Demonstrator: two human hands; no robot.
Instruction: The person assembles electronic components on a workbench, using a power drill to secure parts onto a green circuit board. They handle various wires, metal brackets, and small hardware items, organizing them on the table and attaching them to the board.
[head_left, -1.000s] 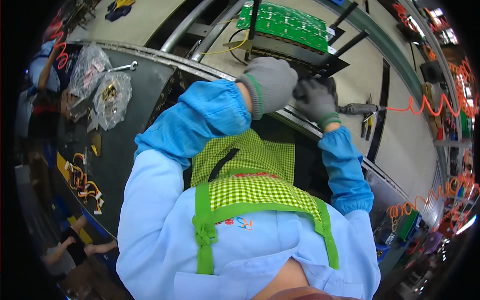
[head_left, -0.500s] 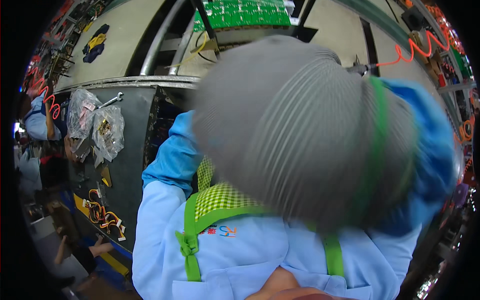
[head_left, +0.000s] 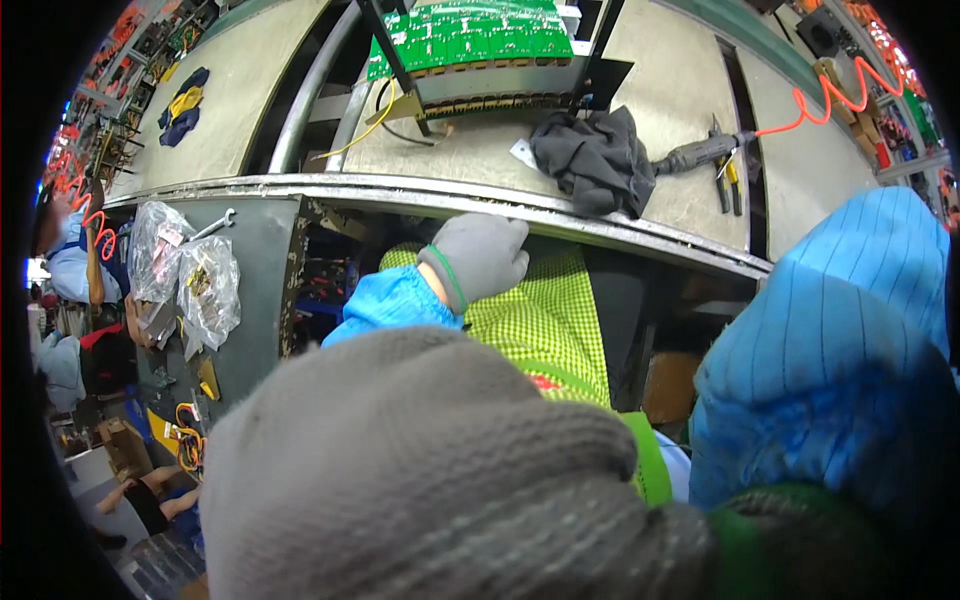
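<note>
- Pale, metal-edged tabletop point(head_left: 680, 80), set in a cluttered workshop; bears a green circuit board point(head_left: 480, 35) in a black frame.
- Crumpled dark grey cloth point(head_left: 595, 160): on the tabletop's near edge, beyond and rightward of the left grip.
- Left hand point(head_left: 475, 258), grey knitted glove: nearer the cloth, apart from it; fingers bent, palm unseen, so whether the grip is closed cannot be told.
- Right hand point(head_left: 430, 470), grey glove: blurred, close to camera; grip state likewise indeterminable.
- Grey tubular power driver point(head_left: 695, 155): just right of the cloth, long axis rising slightly rightward to an orange-red coiled hose point(head_left: 778, 130).
</note>
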